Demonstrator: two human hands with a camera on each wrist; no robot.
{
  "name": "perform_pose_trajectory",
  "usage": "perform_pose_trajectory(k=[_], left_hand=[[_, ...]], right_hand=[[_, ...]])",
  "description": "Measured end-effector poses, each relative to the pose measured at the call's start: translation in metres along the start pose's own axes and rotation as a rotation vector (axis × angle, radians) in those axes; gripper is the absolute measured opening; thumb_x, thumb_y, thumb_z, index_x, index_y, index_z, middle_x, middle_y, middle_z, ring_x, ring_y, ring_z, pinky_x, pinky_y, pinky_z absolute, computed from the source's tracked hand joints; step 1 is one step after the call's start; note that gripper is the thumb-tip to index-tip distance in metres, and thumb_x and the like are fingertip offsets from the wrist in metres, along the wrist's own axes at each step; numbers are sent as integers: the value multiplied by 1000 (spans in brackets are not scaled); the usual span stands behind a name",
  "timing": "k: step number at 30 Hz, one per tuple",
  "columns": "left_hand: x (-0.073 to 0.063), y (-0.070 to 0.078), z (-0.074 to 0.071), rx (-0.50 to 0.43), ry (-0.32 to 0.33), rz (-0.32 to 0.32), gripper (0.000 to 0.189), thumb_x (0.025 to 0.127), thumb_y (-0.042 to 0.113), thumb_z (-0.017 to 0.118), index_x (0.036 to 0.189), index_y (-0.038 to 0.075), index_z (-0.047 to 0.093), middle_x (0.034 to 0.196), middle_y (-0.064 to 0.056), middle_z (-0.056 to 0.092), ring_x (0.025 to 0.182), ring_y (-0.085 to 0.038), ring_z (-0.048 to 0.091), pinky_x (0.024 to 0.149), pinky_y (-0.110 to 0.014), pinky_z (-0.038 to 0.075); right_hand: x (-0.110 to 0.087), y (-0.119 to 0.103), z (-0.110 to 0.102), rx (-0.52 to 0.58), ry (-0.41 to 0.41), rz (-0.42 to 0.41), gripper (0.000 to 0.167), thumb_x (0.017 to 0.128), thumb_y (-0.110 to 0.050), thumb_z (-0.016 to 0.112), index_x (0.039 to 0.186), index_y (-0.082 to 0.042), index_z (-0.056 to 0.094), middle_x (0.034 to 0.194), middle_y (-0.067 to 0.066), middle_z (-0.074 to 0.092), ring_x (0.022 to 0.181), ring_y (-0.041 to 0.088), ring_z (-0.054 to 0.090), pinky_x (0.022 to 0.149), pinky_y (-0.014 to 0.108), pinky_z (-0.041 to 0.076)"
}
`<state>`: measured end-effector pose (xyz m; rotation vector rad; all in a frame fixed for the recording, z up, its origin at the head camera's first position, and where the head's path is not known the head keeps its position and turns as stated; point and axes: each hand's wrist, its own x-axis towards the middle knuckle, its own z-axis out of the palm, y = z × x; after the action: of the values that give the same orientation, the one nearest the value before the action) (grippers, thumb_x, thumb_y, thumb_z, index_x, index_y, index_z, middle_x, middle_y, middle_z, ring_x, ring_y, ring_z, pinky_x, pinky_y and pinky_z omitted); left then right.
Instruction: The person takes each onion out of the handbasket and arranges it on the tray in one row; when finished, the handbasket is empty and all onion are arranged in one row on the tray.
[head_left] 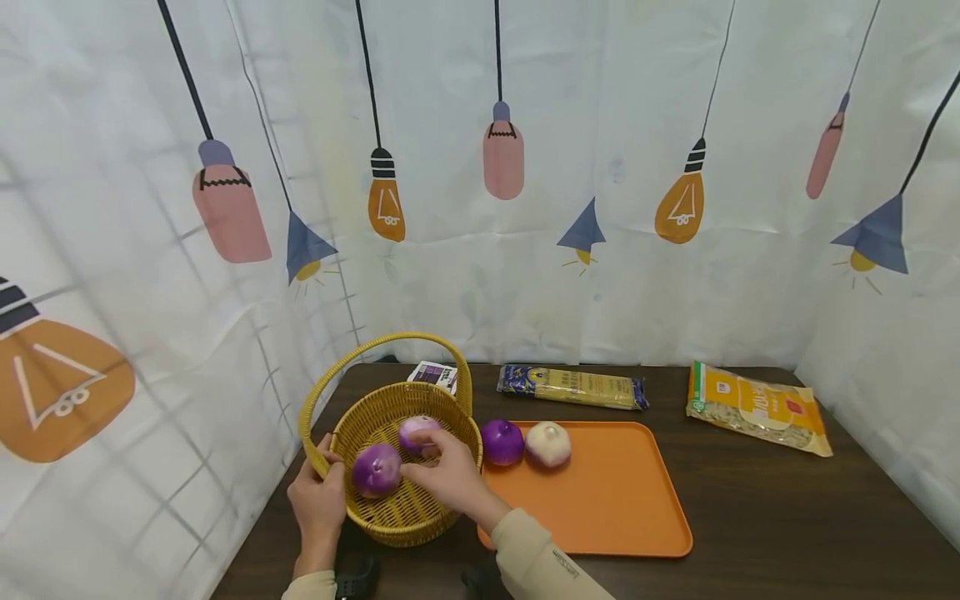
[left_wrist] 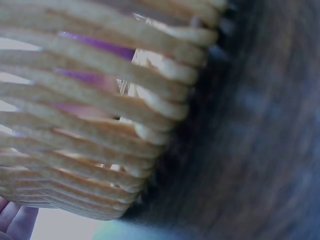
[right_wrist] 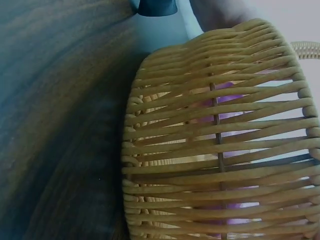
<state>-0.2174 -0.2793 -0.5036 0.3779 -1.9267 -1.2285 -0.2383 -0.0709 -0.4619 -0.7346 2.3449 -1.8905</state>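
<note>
A yellow woven basket (head_left: 408,533) with a tall arched handle stands at the left of the table. Inside it lie two purple onions, a nearer onion (head_left: 377,470) and a farther onion (head_left: 417,431). My left hand (head_left: 318,498) grips the basket's left side where the handle meets the rim. Over the basket's interior is my right hand (head_left: 450,473), thumb and fingers spread apart. Its thumb tip is right at the nearer onion, while its fingers overlap the farther one. Both wrist views mostly show the basket's woven wall (right_wrist: 220,140), with purple behind the gaps.
Right of the basket lies an orange tray (head_left: 600,500), with a dark purple onion (head_left: 502,442) and a whitish onion (head_left: 548,444) at its back left. Behind are a long yellow-and-blue packet (head_left: 573,387), a small white-and-purple packet (head_left: 435,375) and, far right, an orange bag (head_left: 757,408).
</note>
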Motion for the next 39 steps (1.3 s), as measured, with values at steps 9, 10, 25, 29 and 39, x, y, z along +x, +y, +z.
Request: perform_pose_trajectory(k=[9, 10, 25, 29, 39], left_hand=[[3, 1, 0, 31, 0, -22, 19, 89, 6, 56, 95, -4, 71, 125, -9, 66, 111, -24, 59, 75, -4, 34], [3, 0, -1, 35, -1, -29, 18, 89, 6, 56, 94, -3, 71, 125, -9, 66, 111, -23, 60, 76, -4, 34], [6, -2, 3, 26, -5, -47, 17, 88, 6, 55, 90, -3, 70, 125, -11, 65, 102, 7, 55, 73, -5, 33], [5, -2, 3, 20, -16, -36, 18, 90, 6, 55, 94, -4, 70, 126, -13, 64, 107, -4, 58, 74, -4, 33], [5, 0, 2, 1, -22, -39, 21, 90, 5, 55, 98, -6, 71, 127, -14, 64, 117, -29, 57, 77, -3, 34]], right_hand=[[15, 2, 10, -25, -23, 46, 41, 81, -22, 78, 118, -11, 67, 115, 7, 66, 102, 23, 61, 85, 27, 49], [16, 2, 13, -52, -24, 40, 40, 81, -23, 78, 118, -11, 67, 115, 7, 66, 101, 21, 62, 85, 26, 49], [30, 3, 26, -213, -101, -12, 49, 80, -26, 80, 125, -13, 65, 118, 1, 67, 104, 15, 62, 84, 22, 49], [33, 4, 28, -242, -101, 17, 52, 79, -28, 80, 127, -17, 64, 116, 0, 67, 103, 13, 62, 83, 22, 49], [36, 5, 35, -302, -135, -1, 57, 79, -29, 80, 131, -15, 61, 123, -3, 65, 106, 8, 61, 88, 22, 48]])
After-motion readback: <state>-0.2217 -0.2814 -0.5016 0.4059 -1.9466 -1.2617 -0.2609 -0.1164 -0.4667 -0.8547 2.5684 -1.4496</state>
